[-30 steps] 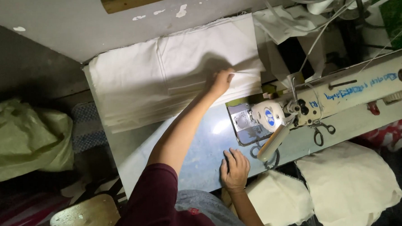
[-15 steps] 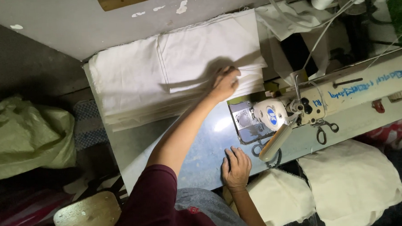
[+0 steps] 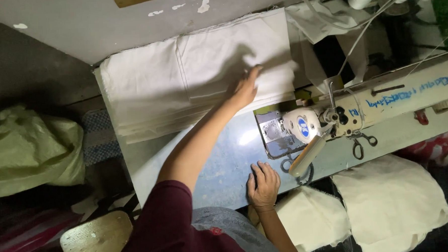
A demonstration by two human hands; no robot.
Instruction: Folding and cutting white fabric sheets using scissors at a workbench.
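Left hand: our left hand [image 3: 246, 88] lies stretched across the sewing table [image 3: 225, 161], fingers laid flat on the stack of white cloth pieces [image 3: 182, 87]. We cannot tell whether the fingertips pinch a layer or only press on it.
Right hand: our right hand [image 3: 263, 183] rests palm down, fingers spread and holding nothing, at the near edge of the table, just in front of the sewing machine [image 3: 344, 118].
Cloth stack: it sits at the far left corner of the table, against the grey wall. The top piece [image 3: 231, 55] is smaller than the layers below and lies toward the right side of the stack.
Change: compared with half a second ago, the left hand sits a little further over the top piece and its fingers look flatter. The right hand has not moved.
Reading: we judge the left hand to be taking hold of the uppermost piece, while the right waits by the needle plate [image 3: 273, 134].
Surroundings: scissors [image 3: 358, 146] lie by the machine arm, white bundles [image 3: 388, 199] sit below the right edge, and a green sack [image 3: 29, 154] lies off the left edge.
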